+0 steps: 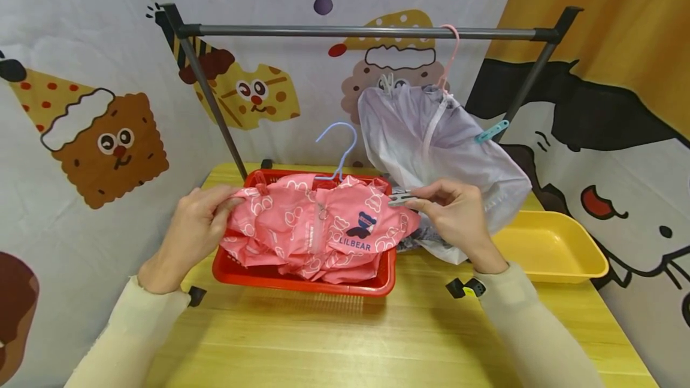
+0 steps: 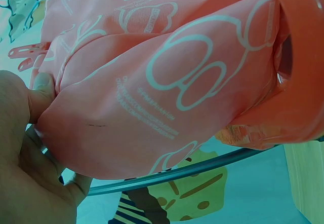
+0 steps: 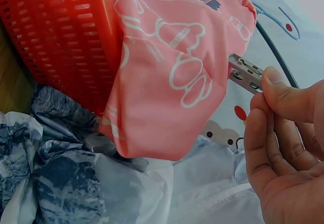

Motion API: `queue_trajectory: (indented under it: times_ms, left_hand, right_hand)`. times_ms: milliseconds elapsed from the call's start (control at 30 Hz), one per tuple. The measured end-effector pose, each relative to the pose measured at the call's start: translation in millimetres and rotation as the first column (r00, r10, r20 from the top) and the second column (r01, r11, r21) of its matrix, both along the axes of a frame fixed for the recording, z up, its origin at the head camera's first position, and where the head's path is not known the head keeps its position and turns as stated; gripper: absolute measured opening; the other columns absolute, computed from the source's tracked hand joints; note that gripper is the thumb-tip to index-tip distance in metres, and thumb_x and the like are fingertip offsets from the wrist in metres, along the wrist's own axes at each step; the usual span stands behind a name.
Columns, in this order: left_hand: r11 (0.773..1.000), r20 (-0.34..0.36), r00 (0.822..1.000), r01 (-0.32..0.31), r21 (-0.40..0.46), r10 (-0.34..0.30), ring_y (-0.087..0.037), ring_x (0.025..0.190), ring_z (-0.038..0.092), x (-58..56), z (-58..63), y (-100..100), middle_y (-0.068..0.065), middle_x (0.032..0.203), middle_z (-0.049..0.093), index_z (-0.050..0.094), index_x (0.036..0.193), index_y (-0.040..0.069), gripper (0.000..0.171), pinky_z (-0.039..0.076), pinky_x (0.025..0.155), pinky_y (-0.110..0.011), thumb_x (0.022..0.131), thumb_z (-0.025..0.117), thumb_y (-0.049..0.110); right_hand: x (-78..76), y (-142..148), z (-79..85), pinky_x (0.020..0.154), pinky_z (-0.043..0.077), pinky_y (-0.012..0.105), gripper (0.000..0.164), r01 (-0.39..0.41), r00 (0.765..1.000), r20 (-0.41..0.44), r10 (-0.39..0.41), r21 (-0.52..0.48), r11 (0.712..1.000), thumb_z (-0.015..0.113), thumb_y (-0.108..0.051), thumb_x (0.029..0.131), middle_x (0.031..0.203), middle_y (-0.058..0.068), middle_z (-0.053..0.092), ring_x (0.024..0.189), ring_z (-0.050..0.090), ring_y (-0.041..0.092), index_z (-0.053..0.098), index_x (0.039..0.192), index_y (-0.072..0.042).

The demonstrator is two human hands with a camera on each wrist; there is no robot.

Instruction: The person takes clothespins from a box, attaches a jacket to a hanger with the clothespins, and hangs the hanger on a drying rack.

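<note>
A pink jacket (image 1: 309,226) with white bear outlines and a "LILBEAR" print lies spread over a red basket (image 1: 302,283). The hook of a blue hanger (image 1: 345,151) rises from its collar. My left hand (image 1: 199,220) pinches the jacket's left-side edge between thumb and fingers. Close by, a red clothespin (image 2: 29,51) sits on the fabric. On the other side, my right hand (image 1: 453,211) pinches a grey clothespin (image 3: 246,73), whose tip meets the jacket's upper edge.
Behind the basket stands a dark metal rack (image 1: 323,31). A pale grey jacket (image 1: 431,130) hangs there from a pink hanger (image 1: 451,52), with a teal clothespin (image 1: 492,131) and a white clothespin (image 1: 387,84) on it. A yellow tray (image 1: 555,277) sits at the right.
</note>
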State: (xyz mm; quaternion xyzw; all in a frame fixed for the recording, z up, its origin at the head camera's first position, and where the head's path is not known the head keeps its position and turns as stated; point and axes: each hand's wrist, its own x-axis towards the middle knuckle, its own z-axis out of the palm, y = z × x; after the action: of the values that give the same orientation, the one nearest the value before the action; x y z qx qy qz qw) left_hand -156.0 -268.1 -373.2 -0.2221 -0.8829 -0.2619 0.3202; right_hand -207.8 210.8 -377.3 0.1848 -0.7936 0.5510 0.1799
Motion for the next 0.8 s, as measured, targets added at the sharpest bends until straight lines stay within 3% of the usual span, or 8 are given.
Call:
queue_trajectory:
  times_ms: [300, 567, 800]
  left_hand:
    - [1.0, -0.012, 1.0, 0.015, 0.006, -0.015, -0.017, 0.072, 0.062, 0.0, 0.7, 0.4, -0.004, 0.096, 0.085, 0.088, 0.118, 0.006, 0.03, 0.037, 0.076, -0.024, 0.094, 0.087, -0.011]
    - [1.0, -0.006, 1.0, 0.022, 0.015, -0.022, -0.016, 0.074, 0.062, 0.6, 1.4, 1.7, -0.005, 0.095, 0.084, 0.087, 0.118, 0.006, 0.026, 0.037, 0.077, -0.023, 0.097, 0.086, -0.009]
    - [0.999, -0.01, 0.999, 0.041, 0.032, -0.04, -0.015, 0.076, 0.062, -0.4, 1.8, 3.0, -0.006, 0.097, 0.084, 0.088, 0.119, 0.007, 0.026, 0.039, 0.078, -0.021, 0.099, 0.083, -0.01]
  right_hand:
    - [-0.6, -6.0, 0.7, 0.06, 0.057, 0.016, 0.015, -0.017, 1.0, -0.004, 0.017, 0.048, 0.999, 0.102, -0.001, 0.088, 0.092, 0.015, 0.088, 0.07, 0.075, 0.004, 0.091, 0.097, -0.007]
    - [-1.6, -11.0, 0.8, 0.063, 0.059, 0.018, 0.013, -0.034, 0.999, 0.042, 0.031, 0.076, 0.997, 0.101, -0.006, 0.091, 0.095, 0.011, 0.09, 0.077, 0.081, 0.007, 0.092, 0.099, -0.01]
    - [-3.2, -14.1, 0.1, 0.06, 0.054, 0.02, 0.013, -0.043, 0.997, 0.074, 0.035, 0.11, 0.993, 0.101, -0.012, 0.092, 0.095, 0.006, 0.09, 0.079, 0.081, 0.009, 0.091, 0.1, -0.013]
